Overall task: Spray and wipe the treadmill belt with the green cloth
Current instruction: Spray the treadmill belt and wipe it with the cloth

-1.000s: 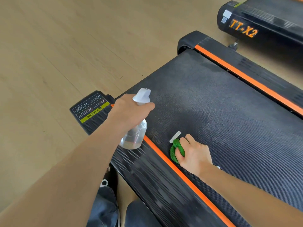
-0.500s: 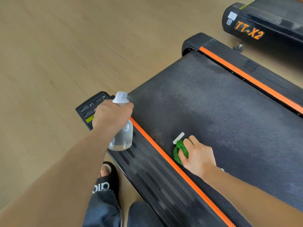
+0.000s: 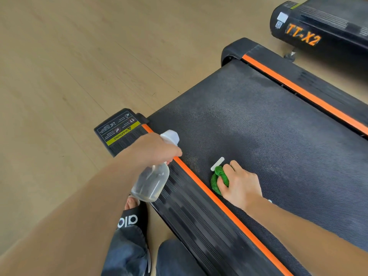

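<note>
Treadmill belt [image 3: 268,136] bare and open toward rear edge and right orange rail. Near left edge: right hand [image 3: 239,184] pressing green cloth [image 3: 216,181], white strip [image 3: 217,163], possibly label, touching it. Spray bottle [image 3: 152,182] overhangs left side rail.

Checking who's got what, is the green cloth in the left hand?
No, the green cloth is bunched under the right hand on the treadmill belt, while the left hand grips the spray bottle.

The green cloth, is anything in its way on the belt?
Almost nothing. The right hand presses the green cloth on the treadmill belt. Only a small white strip lies flat right beside it; the belt beyond looks open.
</note>
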The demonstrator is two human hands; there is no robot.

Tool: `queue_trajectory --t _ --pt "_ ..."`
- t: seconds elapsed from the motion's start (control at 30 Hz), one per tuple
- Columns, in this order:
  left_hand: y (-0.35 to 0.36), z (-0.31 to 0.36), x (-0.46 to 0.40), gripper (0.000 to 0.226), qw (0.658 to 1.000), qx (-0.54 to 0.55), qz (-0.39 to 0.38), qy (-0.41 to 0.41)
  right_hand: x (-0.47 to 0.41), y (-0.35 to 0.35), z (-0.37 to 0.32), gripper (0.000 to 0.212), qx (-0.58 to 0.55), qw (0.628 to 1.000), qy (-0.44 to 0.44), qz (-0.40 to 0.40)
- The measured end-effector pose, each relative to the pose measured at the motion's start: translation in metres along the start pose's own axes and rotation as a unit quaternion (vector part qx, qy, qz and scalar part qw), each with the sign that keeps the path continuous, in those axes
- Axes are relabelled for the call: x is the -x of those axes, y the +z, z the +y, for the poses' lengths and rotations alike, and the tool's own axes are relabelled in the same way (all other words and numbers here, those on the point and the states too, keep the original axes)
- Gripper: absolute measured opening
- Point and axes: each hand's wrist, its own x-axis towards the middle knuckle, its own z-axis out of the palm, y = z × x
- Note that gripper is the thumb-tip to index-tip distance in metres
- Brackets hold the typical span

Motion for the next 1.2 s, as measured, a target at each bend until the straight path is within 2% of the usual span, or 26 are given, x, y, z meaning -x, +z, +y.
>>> queue_trajectory --t 0.33,0.43,0.5,0.6,0.77,0.93,1.07,1.2 --pt "0.001 -0.001 0.009 0.036 0.998 0.036 -0.033 0.040 0.000 0.001 0.000 0.028 -0.005 1.000 0.004 0.013" --pt "-0.005 -0.003 0.008 0.038 0.997 0.061 0.023 0.045 -0.001 0.000 -0.004 0.026 -0.014 0.999 -0.008 0.035" --pt "-0.009 -0.004 0.006 0.045 0.991 0.108 0.067 0.047 -0.011 0.001 -0.014 0.024 -0.008 0.998 -0.051 0.048" --pt "-0.014 -0.003 0.005 0.045 0.981 0.150 0.111 0.053 -0.048 0.012 -0.034 0.023 -0.002 0.993 -0.110 0.039" --pt "-0.023 0.005 -0.005 0.043 0.968 0.207 0.130 0.057 -0.148 0.035 -0.059 0.026 0.012 0.992 -0.126 -0.002" --pt "-0.036 0.000 -0.019 0.041 0.963 0.222 0.149 0.044 -0.216 0.046 -0.073 0.031 0.038 0.997 -0.052 -0.037" --pt "-0.045 -0.004 -0.021 0.043 0.966 0.213 0.142 0.044 -0.204 0.045 -0.073 0.028 0.014 0.999 -0.032 -0.012" --pt "-0.054 0.008 -0.031 0.042 0.967 0.210 0.137 0.050 -0.126 0.018 -0.059 0.023 -0.033 0.994 -0.106 -0.006"
